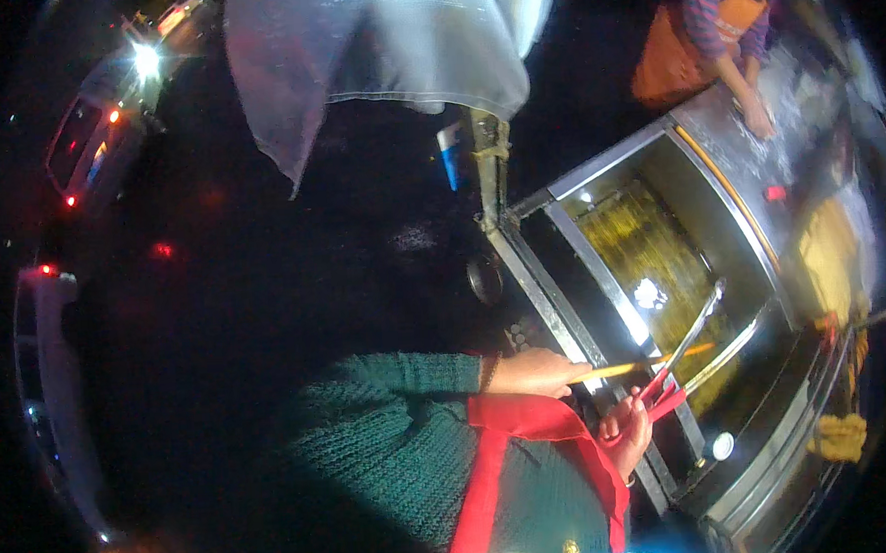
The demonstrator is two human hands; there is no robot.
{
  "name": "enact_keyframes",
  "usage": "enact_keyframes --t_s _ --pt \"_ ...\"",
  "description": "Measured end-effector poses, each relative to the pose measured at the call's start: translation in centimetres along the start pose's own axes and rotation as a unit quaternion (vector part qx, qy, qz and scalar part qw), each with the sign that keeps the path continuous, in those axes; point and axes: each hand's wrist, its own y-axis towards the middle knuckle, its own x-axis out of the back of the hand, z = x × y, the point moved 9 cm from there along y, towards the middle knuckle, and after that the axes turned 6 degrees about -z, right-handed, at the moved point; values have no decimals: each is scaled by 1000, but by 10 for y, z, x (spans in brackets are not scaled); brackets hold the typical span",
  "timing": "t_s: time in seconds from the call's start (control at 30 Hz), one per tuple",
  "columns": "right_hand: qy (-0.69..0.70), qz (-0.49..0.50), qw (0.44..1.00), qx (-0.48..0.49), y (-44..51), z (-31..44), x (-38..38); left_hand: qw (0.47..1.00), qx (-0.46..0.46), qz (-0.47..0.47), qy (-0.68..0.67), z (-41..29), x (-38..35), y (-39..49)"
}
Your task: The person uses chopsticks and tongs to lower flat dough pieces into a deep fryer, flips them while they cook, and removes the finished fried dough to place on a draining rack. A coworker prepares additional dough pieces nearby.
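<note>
My left hand (534, 373) comes from the left in a green knitted sleeve and holds a thin yellow stick (613, 370). The stick's far end reaches over a deep fryer's vat of yellow oil (621, 229). In my right hand (628, 433), just below, is a pair of metal tongs (695, 332) with red grips. Their two arms stand apart, pointing up and right over the oil, and the stick crosses them near the grips. Whether the tips touch the oil, I cannot tell. The fryer's steel rim (600, 272) runs beyond my hands.
A round dial gauge (722, 446) sits at the fryer's near side. At upper right, a co-worker in an orange apron (672, 58) has their hands on a floury metal counter (794, 85). A yellow cloth (838, 437) lies right. A post (490, 169) carries a pale tarp (400, 38); vehicles (97, 129) stand left.
</note>
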Motion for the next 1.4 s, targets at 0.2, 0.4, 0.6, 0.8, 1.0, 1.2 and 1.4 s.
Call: enact_keyframes --t_s 0.2,0.4,0.6,0.8,1.0,1.2,1.4 --pt "-35 13 999 -26 -2 10 5 1000 6 10 -2 -17 -3 -2" --pt "-31 4 999 -23 -7 13 6 999 -10 -9 -30 -35 5 -17" --pt "-51 16 998 -18 -8 16 5 1000 -9 -21 -20 -39 8 -22" --pt "-57 -2 998 -20 -11 16 4 1000 11 12 -20 -32 -1 -21" --pt "-56 -15 998 -21 -8 14 11 1000 -6 -24 -9 -32 0 -22" --pt "20 -12 999 -28 3 13 20 999 18 -34 1 -25 -1 -34" --pt "39 33 999 -3 11 32 10 999 19 -37 -20 -23 1 -39"
